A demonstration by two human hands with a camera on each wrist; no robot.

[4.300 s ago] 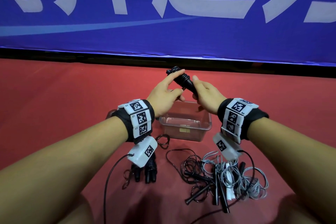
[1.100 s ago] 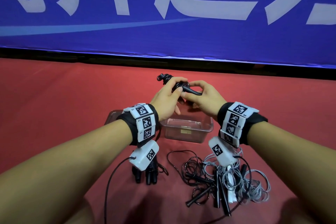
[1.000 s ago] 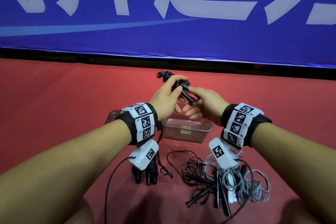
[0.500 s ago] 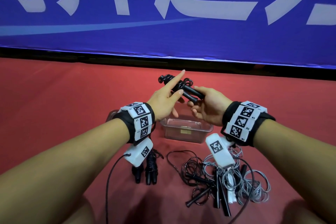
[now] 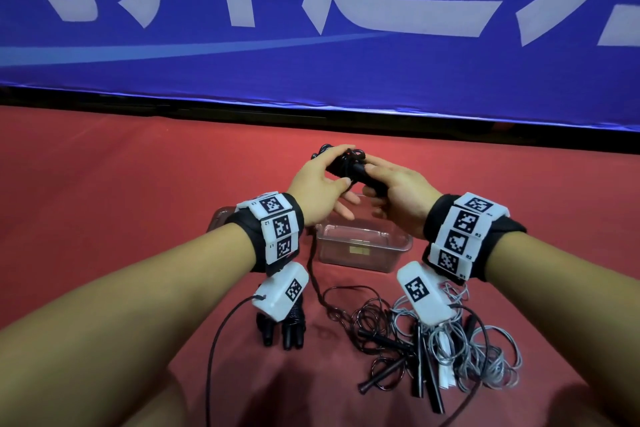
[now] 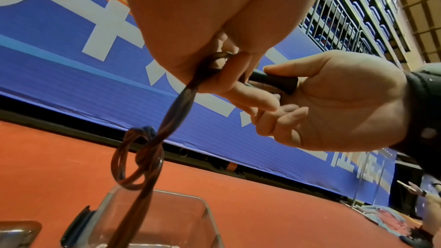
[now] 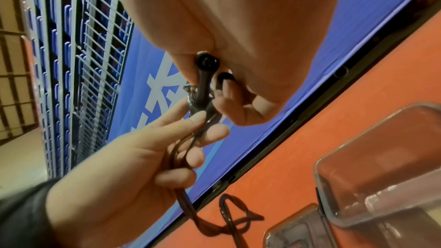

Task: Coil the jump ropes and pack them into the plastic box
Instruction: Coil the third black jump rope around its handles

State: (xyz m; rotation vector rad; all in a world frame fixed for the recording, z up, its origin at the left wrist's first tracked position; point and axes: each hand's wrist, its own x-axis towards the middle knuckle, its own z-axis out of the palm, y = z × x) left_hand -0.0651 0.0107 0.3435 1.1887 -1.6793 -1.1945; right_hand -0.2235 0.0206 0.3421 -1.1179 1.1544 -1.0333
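Note:
Above the clear plastic box (image 5: 363,248) both hands work on a black jump rope. My right hand (image 5: 373,184) grips its two black handles (image 5: 358,170), one of which shows in the left wrist view (image 6: 274,80). My left hand (image 5: 338,170) lies over the handles' far end and pinches the twisted black cord (image 6: 176,105). From there the cord (image 5: 312,270) hangs down past the box to the floor. In the right wrist view the left hand (image 7: 190,129) holds the cord strands just below the handles (image 7: 204,79).
The box lid (image 5: 221,218) lies left of the box. A coiled black rope bundle (image 5: 285,326) sits on the red floor under my left wrist. A tangled pile of black and grey ropes (image 5: 436,350) lies under my right wrist. A blue banner stands behind.
My left index finger was stretched out straight; now the left hand has closed over the handles and cord. Both hands have dropped a little toward the box, and the cord now hangs to the floor.

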